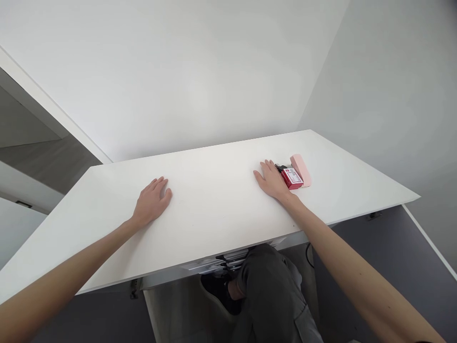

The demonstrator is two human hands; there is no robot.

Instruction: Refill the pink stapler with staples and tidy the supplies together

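My left hand (152, 202) lies flat and open on the white table (214, 200), fingers together, holding nothing. My right hand (273, 180) also rests flat and open on the table, its fingers stretched out. Just to its right lies a small red box (292, 178) with white print. A pink oblong case (300, 169) sits against the far side of the red box, and a small dark object (282, 168) shows by my fingertips. My right hand is beside these things, and I cannot tell whether it touches the red box.
White walls meet in a corner behind the table. The table's right edge drops to a dark grey floor (385, 247). Below the front edge I see my knee in dark trousers (264, 281) and a metal frame (217, 262) under the tabletop.
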